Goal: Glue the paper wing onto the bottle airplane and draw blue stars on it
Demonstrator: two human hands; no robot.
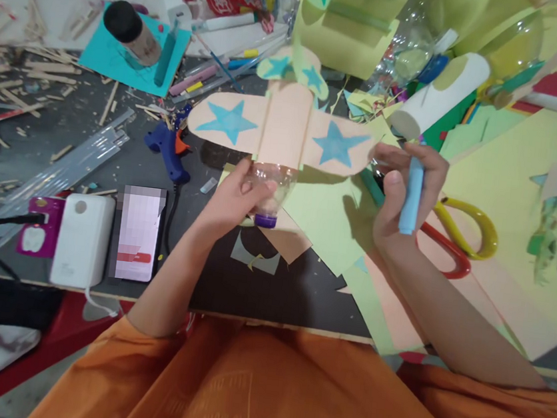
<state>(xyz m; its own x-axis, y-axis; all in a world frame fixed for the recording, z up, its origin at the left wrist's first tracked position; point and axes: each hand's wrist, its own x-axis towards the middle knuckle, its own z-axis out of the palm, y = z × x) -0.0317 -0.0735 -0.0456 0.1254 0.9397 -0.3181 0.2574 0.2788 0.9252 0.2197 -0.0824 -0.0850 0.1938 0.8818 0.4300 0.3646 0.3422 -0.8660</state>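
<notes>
My left hand [244, 195] is wrapped around the clear neck end of a plastic bottle [282, 179] with a purple cap [265, 221]. The bottle forms the body of a toy plane, its middle covered in peach paper [284, 122]. Peach wings with rounded ends stick out on both sides, each bearing a blue star [339, 142], and the tail piece [279, 67] has smaller stars. In my right hand [411, 190] is a light blue marker [411, 194], gripped between thumb and fingers. Those fingertips are by the right wing's tip; whether they touch it is unclear.
Left of the plane lie a blue glue gun [171, 153], clear glue sticks [72, 165], a phone [139, 233] and a white power bank [82, 240]. Scissors [477, 235] rest on paper sheets at right. Bottles, a white tube [445, 94] and scraps crowd the back.
</notes>
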